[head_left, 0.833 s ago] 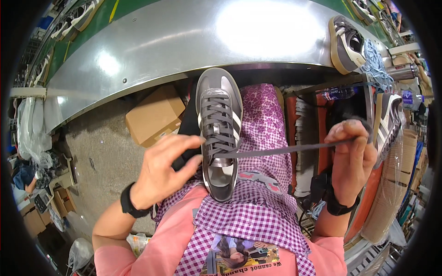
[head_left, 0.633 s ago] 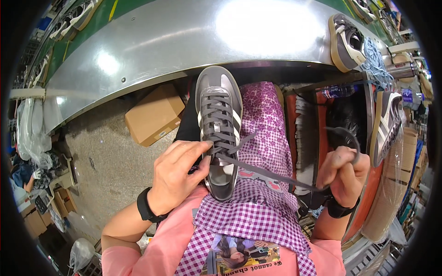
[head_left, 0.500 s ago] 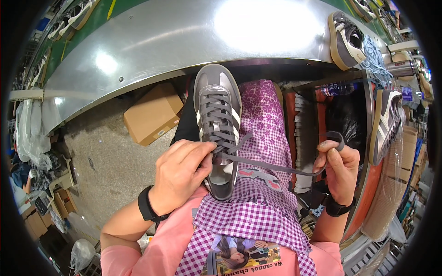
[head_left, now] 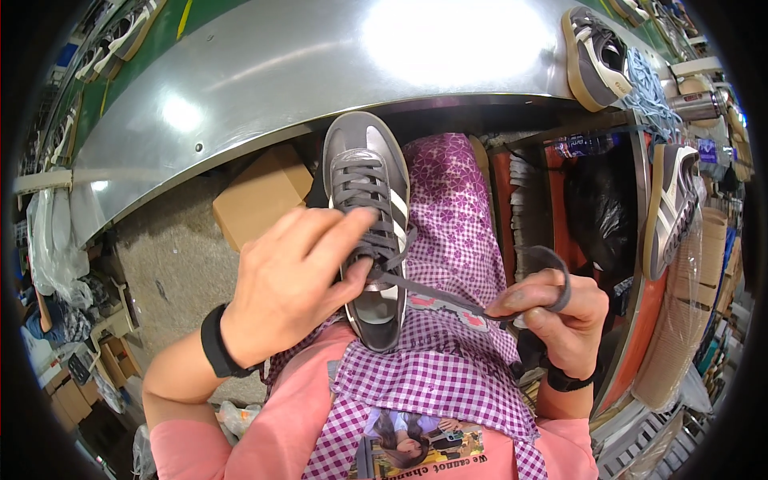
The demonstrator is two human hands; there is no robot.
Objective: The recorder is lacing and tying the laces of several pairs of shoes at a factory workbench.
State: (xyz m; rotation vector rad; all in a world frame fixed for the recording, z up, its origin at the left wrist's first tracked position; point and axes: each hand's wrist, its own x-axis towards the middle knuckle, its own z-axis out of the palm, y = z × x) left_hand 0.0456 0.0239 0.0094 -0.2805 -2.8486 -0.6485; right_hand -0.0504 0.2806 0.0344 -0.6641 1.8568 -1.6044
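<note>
Lacing a grey sneaker [head_left: 366, 216] propped on the lap below the steel tabletop [head_left: 264, 72]. Left hand [head_left: 292, 284] pressing fingers on the crossed laces near the top eyelets. Right hand [head_left: 564, 316] pinched shut on the grey lace end [head_left: 448, 298], drawn taut sideways. Lower rows laced; knot not yet tied.
</note>
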